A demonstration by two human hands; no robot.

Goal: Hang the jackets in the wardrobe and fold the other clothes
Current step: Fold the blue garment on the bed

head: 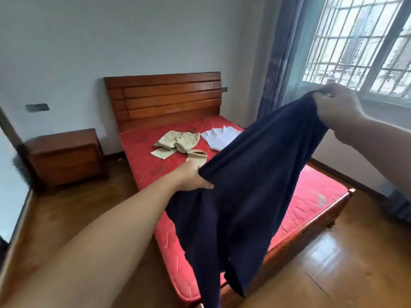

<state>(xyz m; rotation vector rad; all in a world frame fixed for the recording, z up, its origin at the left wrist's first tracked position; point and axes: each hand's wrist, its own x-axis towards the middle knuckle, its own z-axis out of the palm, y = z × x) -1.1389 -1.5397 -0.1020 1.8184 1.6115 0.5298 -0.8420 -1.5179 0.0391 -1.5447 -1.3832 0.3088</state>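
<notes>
I am holding a dark navy garment (244,185) up over the foot end of the bed (311,196), stretched between my two hands. My left hand (193,176) is gripping one edge low, above the middle of the bed, and my right hand (333,105) is pinching the opposite edge higher, over the bed's window side. The hands are well apart, both clamped on the cloth, and the rest of it is hanging down past the bed's near edge. I cannot tell whether it is a jacket or something to fold.

Nearer the headboard (164,96), crumpled beige trousers (180,144) and a white garment (220,136) are lying on the bed, neither folded neatly yet.

The risk I am seeing: the cloth is hanging uneven and bunched, so laying it down this way could trap creases, and the low end could drag onto the floor (333,263) beside the bed. My right-hand pinch looks slight; a tug could slip it free.
</notes>
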